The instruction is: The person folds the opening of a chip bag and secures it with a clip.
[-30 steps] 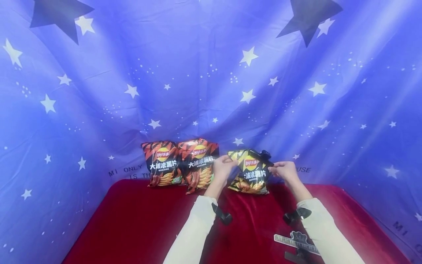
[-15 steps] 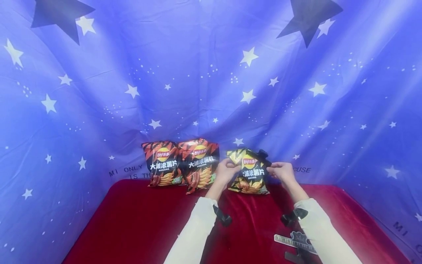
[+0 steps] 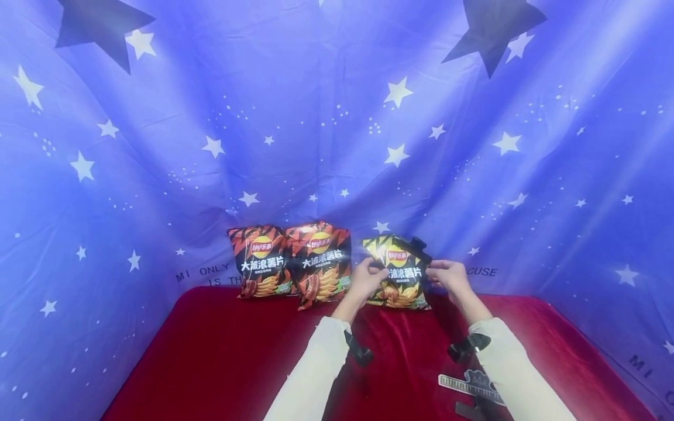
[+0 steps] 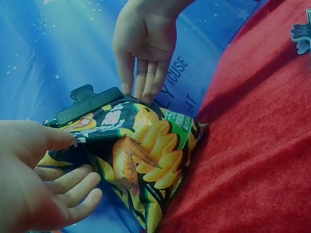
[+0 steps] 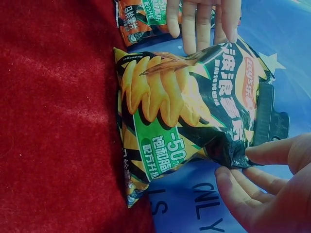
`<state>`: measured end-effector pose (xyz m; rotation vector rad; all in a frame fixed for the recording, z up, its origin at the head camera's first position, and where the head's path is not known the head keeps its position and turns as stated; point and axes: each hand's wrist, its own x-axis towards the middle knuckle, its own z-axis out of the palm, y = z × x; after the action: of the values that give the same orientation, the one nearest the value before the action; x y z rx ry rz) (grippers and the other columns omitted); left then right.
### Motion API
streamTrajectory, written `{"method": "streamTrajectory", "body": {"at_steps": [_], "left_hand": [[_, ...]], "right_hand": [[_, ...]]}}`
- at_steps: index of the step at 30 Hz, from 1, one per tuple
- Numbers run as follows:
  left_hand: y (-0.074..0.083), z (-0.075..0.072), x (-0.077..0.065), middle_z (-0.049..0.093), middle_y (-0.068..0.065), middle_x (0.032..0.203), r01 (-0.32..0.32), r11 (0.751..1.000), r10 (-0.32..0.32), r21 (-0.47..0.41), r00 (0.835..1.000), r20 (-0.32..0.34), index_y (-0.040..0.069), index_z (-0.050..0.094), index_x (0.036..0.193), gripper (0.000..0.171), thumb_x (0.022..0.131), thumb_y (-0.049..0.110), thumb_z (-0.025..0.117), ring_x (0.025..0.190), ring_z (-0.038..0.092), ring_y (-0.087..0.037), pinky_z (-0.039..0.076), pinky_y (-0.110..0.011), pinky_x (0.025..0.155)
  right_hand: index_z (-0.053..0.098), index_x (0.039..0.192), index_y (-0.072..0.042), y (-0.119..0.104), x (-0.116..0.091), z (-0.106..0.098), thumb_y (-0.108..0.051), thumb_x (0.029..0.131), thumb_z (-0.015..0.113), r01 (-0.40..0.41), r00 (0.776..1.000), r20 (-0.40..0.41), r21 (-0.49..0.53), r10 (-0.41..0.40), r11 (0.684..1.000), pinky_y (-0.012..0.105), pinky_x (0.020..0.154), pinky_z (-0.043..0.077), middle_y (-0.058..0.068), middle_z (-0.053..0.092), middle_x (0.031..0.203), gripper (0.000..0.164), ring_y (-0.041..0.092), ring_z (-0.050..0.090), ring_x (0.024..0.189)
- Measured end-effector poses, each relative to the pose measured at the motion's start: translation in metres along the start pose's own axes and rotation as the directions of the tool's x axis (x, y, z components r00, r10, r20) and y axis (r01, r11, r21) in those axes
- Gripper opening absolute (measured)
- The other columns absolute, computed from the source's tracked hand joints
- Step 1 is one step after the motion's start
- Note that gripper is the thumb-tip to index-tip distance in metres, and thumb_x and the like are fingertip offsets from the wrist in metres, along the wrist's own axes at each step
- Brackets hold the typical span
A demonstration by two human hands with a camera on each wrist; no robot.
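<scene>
A black and yellow chip bag (image 3: 402, 286) stands upright at the back of the red table, against the star-patterned cloth. A black clip (image 5: 265, 116) is fastened along its top edge, slanting at the upper right in the head view. My left hand (image 3: 368, 279) is at the bag's left side. Its thumb touches the bag's front while the other fingers (image 4: 80, 187) lie loosely straight beside it. On the opposite side, my right hand (image 5: 279, 179) pinches the bag's edge below the clip between thumb and forefinger.
Two red and black chip bags (image 3: 263, 263) (image 3: 320, 263) stand side by side to the left. Flat clips with piano-key and crown shapes (image 3: 468, 386) lie near my right sleeve on the red table cover (image 3: 237, 356). Blue cloth (image 3: 316, 105) rises behind and at both sides.
My left hand has slid down from the bag's upper left edge onto its lower front. The bag's top has tilted slightly left; my right hand has moved slightly inward and down.
</scene>
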<state>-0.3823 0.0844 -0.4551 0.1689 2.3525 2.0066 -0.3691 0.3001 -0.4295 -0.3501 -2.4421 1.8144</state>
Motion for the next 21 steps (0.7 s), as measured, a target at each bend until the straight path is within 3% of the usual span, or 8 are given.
{"method": "streamTrajectory", "body": {"at_steps": [5,8,11,13,15,18,21], "left_hand": [[0.001,0.0,-0.003,0.068,-0.027,0.12,0.005,1.0,-0.005,-0.005,1.0,0.005,-0.004,0.042,0.149,0.065,0.094,0.016,0.071,0.094,0.073,-0.035,0.061,-0.043,0.085],[0.002,-0.003,-0.004,0.069,-0.026,0.117,-0.005,0.999,0.005,-0.033,1.0,0.003,-0.005,0.043,0.148,0.063,0.094,0.013,0.07,0.095,0.073,-0.036,0.061,-0.044,0.087],[0.005,-0.009,-0.007,0.071,-0.024,0.113,-0.02,0.999,0.02,-0.037,1.0,-0.018,-0.004,0.047,0.145,0.06,0.093,0.012,0.07,0.097,0.073,-0.034,0.061,-0.041,0.088],[0.008,-0.016,-0.009,0.073,-0.023,0.11,-0.034,0.999,0.033,-0.03,0.998,-0.05,-0.004,0.05,0.143,0.057,0.092,0.011,0.071,0.097,0.073,-0.033,0.061,-0.038,0.088],[0.011,-0.024,-0.011,0.073,-0.023,0.11,-0.045,0.999,0.043,-0.029,0.995,-0.088,-0.005,0.052,0.141,0.055,0.091,0.01,0.071,0.099,0.072,-0.033,0.06,-0.037,0.087],[0.018,-0.041,-0.013,0.073,-0.024,0.111,-0.063,0.997,0.054,-0.054,0.986,-0.16,-0.005,0.054,0.139,0.052,0.09,0.007,0.069,0.104,0.071,-0.038,0.06,-0.04,0.088],[0.028,-0.063,-0.017,0.071,-0.024,0.116,-0.067,0.994,0.045,-0.089,0.973,-0.226,-0.003,0.055,0.138,0.05,0.09,0.005,0.067,0.105,0.069,-0.038,0.06,-0.041,0.087]], "right_hand": [[0.047,0.138,0.018,0.0,-0.001,-0.001,0.005,0.092,0.063,0.002,1.0,-0.003,0.003,-0.002,1.0,0.028,0.072,0.062,0.003,0.074,0.084,0.051,0.005,0.066,0.069],[0.049,0.137,0.017,-0.001,-0.002,-0.001,0.005,0.092,0.063,0.009,1.0,-0.029,-0.008,-0.01,1.0,0.028,0.072,0.062,0.015,0.075,0.091,0.049,0.006,0.067,0.068],[0.054,0.134,0.015,-0.004,-0.004,0.001,0.005,0.09,0.062,0.031,0.992,-0.123,-0.028,-0.034,0.999,0.022,0.065,0.059,0.03,0.07,0.113,0.047,0.004,0.063,0.066],[0.057,0.134,0.011,-0.009,-0.006,0.003,0.004,0.089,0.06,0.052,0.977,-0.207,-0.044,-0.06,0.998,0.017,0.063,0.054,0.032,0.064,0.128,0.046,0.007,0.062,0.074],[0.06,0.133,0.008,-0.015,-0.008,0.006,0.002,0.089,0.059,0.09,0.95,-0.293,-0.056,-0.102,0.994,0.021,0.076,0.056,0.032,0.06,0.135,0.045,0.019,0.066,0.088],[0.061,0.134,0.004,-0.03,-0.013,0.011,0.0,0.092,0.057,0.15,0.922,-0.355,-0.046,-0.156,0.988,0.016,0.08,0.053,0.029,0.061,0.135,0.042,0.013,0.063,0.093],[0.062,0.133,0.005,-0.046,-0.02,0.021,0.0,0.095,0.058,0.237,0.909,-0.357,0.011,-0.217,0.972,0.013,0.073,0.056,0.03,0.064,0.131,0.038,-0.002,0.062,0.077]]}}
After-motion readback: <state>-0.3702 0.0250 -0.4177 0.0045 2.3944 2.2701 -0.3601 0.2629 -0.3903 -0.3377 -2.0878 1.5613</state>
